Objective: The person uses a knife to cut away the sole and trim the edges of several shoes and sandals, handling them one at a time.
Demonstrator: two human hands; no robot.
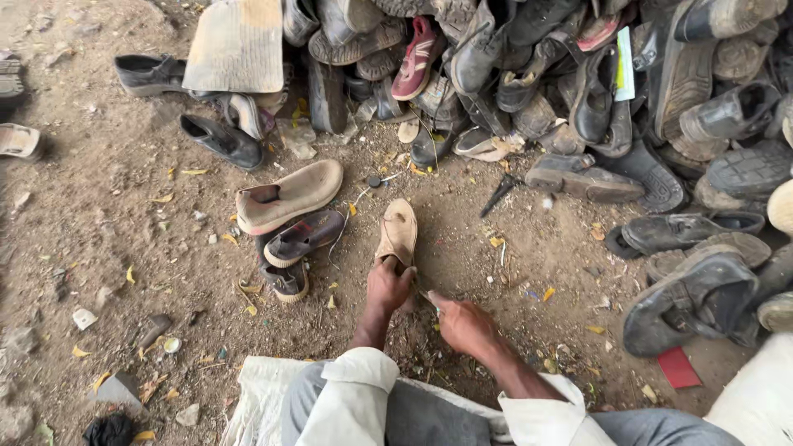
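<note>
Tan sandal [398,231] lies flat on dirt, worn & dusty, strap w/ toe loop. Left hand [388,285] grips its heel; right hand [464,325] fingers curled round small tool [430,298].

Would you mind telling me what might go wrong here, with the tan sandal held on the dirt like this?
1. The left hand grips the tan sandal by one end only, so it may twist or slip on the loose dirt.
2. The right hand holds a small tool pointing toward the left hand; a slip could nick it.
</note>
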